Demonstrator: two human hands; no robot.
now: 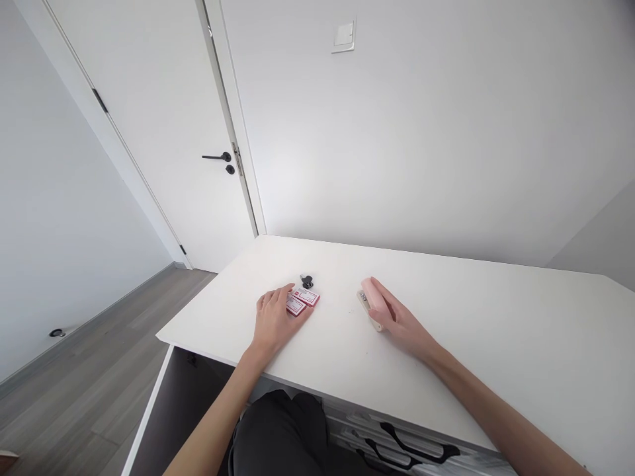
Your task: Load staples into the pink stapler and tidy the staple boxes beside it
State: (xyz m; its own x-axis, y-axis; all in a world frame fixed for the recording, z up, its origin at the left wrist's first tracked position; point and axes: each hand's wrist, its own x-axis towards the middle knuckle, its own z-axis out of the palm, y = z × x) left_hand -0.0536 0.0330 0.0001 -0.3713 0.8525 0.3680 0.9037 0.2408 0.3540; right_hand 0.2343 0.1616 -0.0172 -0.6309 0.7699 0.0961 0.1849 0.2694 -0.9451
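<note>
Both forearms reach over the white table (446,370). Left hand (274,317) lies flat, fingers touching two unopened red boxes (302,301); right hand (397,317) curls around a pink stapler (370,301). Beyond: black clip (307,281).

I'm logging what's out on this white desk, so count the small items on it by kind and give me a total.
Small red-and-white flat boxes: 2, side by side, left hand touching the nearer one
Small black clip-like object: 1, just behind the boxes
Pale pink oblong stapler-like tool: 1, under the right hand
Total: 4
</note>
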